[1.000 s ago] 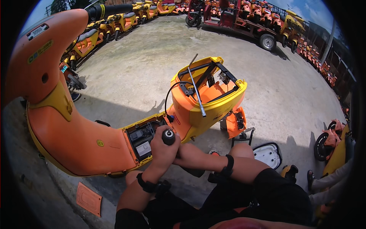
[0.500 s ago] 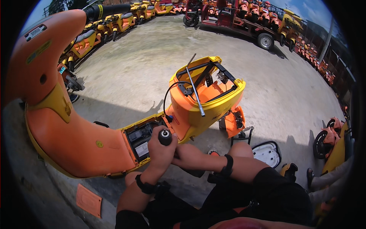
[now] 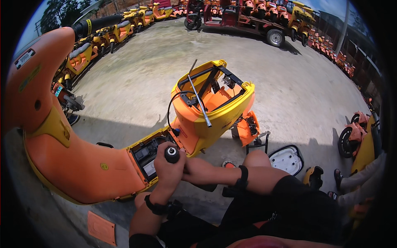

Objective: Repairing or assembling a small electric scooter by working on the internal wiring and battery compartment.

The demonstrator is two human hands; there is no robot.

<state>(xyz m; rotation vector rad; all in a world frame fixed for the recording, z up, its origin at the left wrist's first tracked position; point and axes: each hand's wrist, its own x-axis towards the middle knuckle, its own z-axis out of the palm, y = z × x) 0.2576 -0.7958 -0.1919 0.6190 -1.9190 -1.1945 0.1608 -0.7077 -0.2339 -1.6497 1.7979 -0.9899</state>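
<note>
A: What is held, and where?
B: A black cylindrical tool with a round metal tip (image 3: 172,154) is gripped by the fingers of the left hand (image 3: 165,166), just beside the right end of an open rectangular compartment with a yellow rim (image 3: 147,138), set into the low middle of an orange-and-yellow plastic scooter (image 3: 87,167).
A: How is its long axis set?
B: The tip is turned up toward the camera, so the axis is seen nearly end-on and the lower end is hidden.
A: And the right hand (image 3: 198,171)?
B: It is placed against the left from the right, slightly lower in view. Its fingers are mostly hidden; whether anything is gripped there cannot be told.
A: Which is nearer the compartment?
B: The left; the compartment's right end is partly covered by it. Beyond both hands, a thin silver metal rod (image 3: 199,100) is laid across the scooter's open-topped end.
</note>
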